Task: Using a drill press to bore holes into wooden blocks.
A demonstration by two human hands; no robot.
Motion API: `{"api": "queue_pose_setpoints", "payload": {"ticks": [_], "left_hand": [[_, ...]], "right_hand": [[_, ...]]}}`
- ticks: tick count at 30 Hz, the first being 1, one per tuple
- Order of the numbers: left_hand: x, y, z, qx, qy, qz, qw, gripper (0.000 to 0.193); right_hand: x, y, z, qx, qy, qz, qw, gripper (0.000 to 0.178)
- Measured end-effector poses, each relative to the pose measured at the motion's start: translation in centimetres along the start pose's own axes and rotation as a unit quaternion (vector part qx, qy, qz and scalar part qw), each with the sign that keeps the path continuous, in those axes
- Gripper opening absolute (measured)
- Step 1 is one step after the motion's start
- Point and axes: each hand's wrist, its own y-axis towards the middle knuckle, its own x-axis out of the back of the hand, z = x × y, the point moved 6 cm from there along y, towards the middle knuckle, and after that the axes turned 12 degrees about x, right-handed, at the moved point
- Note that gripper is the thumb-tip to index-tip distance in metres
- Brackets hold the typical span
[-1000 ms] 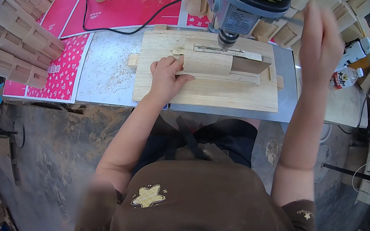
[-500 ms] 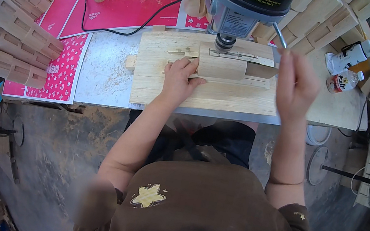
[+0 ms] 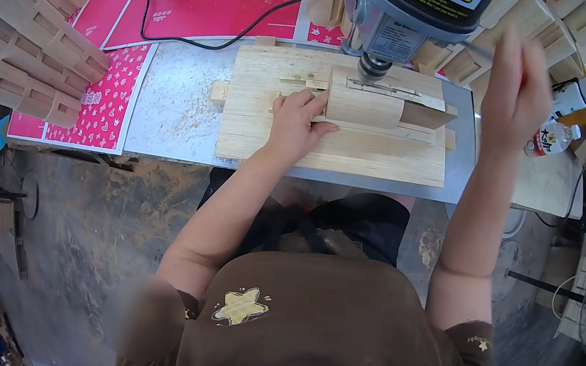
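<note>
Slanting forward and inward, the left arm sets the left hand [image 3: 295, 127] at the left end of a wooden block [image 3: 363, 108], fingertips touching it, thumb spread wide from them. The block lies on a pale board [image 3: 352, 159] on the surface [image 3: 175, 103], beneath the drill chuck [image 3: 373, 68]. Raised nearly straight, the right arm ends in a blurred right hand [image 3: 517, 88], fingers curled tightly around the grey lever [image 3: 479, 51].

the head camera (a fisheye) looks down from nearby on hands [image 3: 295, 125] and workbench [image 3: 181, 97].
</note>
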Motion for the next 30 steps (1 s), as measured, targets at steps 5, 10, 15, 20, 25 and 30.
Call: {"api": "queue_pose_setpoints", "payload": {"ticks": [5,10,15,20,25,30], "left_hand": [[-0.3,0.7,-1.0,0.016,-0.047,0.029,0.998,0.056],[-0.8,1.1,-1.2,0.032,-0.111,0.007,0.993,0.051],[0.0,1.4,-0.2,0.038,-0.166,0.019,0.985,0.044],[4.9,-0.4,0.7,0.014,-0.210,0.036,0.977,0.036],[10.7,-3.3,3.3,-0.035,-0.215,0.009,0.976,0.024],[11.0,-3.7,5.7,0.308,-0.364,0.071,0.876,0.024]], "right_hand": [[-2.3,7.6,-5.0,-0.067,-0.073,0.071,0.993,0.035],[-1.6,3.3,-7.9,-0.018,0.020,0.147,0.989,0.028],[-2.9,-10.8,-7.1,0.016,-0.029,0.310,0.950,0.031],[-2.3,-13.3,-6.7,-0.087,0.014,0.376,0.923,0.028],[-1.1,-13.5,-5.3,-0.067,0.029,0.363,0.929,0.026],[-1.4,-13.8,-3.3,-0.075,0.053,0.371,0.924,0.026]]}}
